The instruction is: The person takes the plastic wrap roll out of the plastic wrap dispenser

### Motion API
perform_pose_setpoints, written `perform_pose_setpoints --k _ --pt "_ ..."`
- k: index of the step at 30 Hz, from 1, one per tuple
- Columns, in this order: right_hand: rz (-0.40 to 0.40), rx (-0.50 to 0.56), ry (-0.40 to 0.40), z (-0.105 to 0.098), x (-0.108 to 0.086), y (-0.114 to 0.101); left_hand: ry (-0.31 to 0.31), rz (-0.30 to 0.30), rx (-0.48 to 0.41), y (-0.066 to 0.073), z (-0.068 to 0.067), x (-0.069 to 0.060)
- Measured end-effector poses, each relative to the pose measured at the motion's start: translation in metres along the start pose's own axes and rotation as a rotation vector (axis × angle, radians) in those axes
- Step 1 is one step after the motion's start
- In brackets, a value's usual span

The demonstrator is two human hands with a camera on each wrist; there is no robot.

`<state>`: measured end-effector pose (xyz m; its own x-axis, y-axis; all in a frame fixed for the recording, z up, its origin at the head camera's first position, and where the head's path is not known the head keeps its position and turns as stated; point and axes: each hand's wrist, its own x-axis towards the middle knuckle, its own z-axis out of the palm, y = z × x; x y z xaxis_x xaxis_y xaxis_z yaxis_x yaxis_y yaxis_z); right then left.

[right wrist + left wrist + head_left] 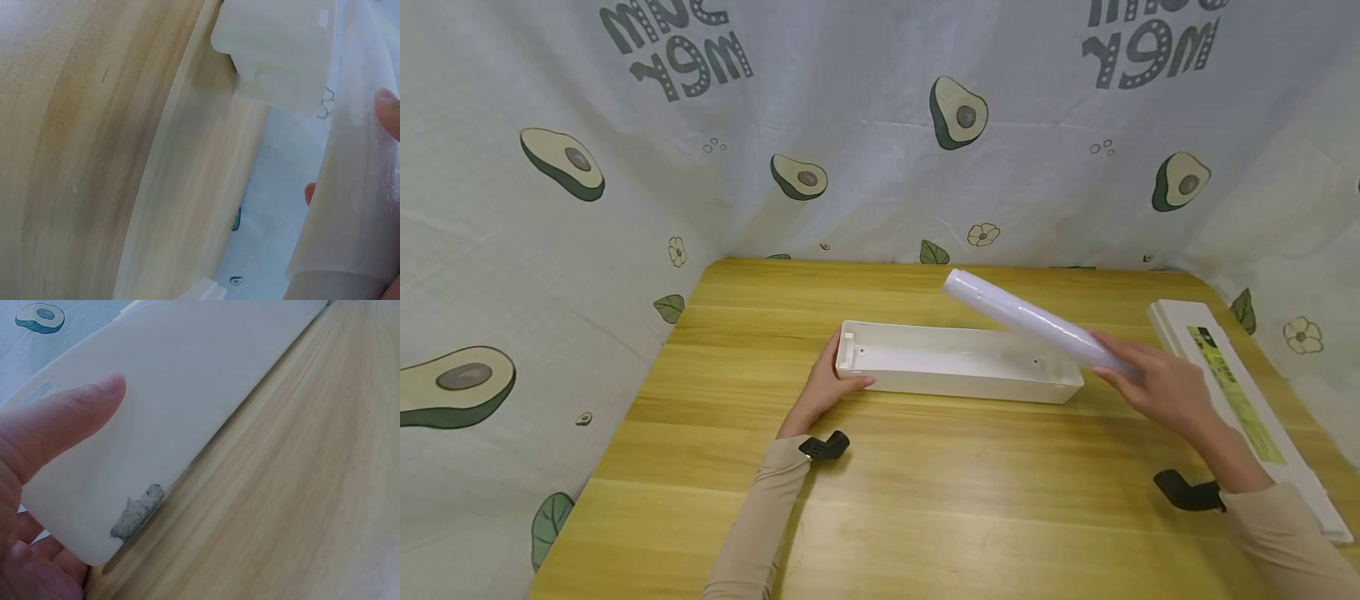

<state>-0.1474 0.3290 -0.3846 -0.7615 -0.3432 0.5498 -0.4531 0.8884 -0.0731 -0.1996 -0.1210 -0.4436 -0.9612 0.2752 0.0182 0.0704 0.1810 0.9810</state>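
Note:
A long white open-topped plastic box (958, 383) lies on the table. My left hand (825, 385) holds its left end, thumb on the front wall and fingers around the end; in the left wrist view the thumb (81, 415) lies flat on the box wall, near a grey scuffed patch (137, 512). My right hand (1168, 387) grips a roll of clear plastic film (1026, 318) by its right end. The roll slants above the box, its far end raised to the left. The right wrist view shows the roll (350, 219) close up, with fingertips on both sides.
A long white lid-like piece (1217, 367) with a green and yellow label lies at the right of the wooden table (700, 400). A white cloth (865, 100) printed with avocados hangs behind and around the table.

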Motion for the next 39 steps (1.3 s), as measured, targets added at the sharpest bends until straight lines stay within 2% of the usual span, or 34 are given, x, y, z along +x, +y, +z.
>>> perform_pose_setpoints --k 9,18,34,39 --pt "0.049 -0.01 0.006 -0.003 -0.007 0.0 0.005 -0.017 -0.013 0.001 0.0 -0.001" --pt "0.085 -0.031 0.05 -0.003 -0.013 0.001 0.009 -0.014 -0.006 -0.001 0.0 0.0" --pt "0.182 -0.052 0.02 -0.006 -0.028 0.005 0.002 -0.009 -0.015 0.002 -0.001 -0.002" --pt "0.19 -0.056 0.032 -0.006 -0.032 0.006 -0.003 -0.01 -0.015 0.002 -0.001 -0.002"
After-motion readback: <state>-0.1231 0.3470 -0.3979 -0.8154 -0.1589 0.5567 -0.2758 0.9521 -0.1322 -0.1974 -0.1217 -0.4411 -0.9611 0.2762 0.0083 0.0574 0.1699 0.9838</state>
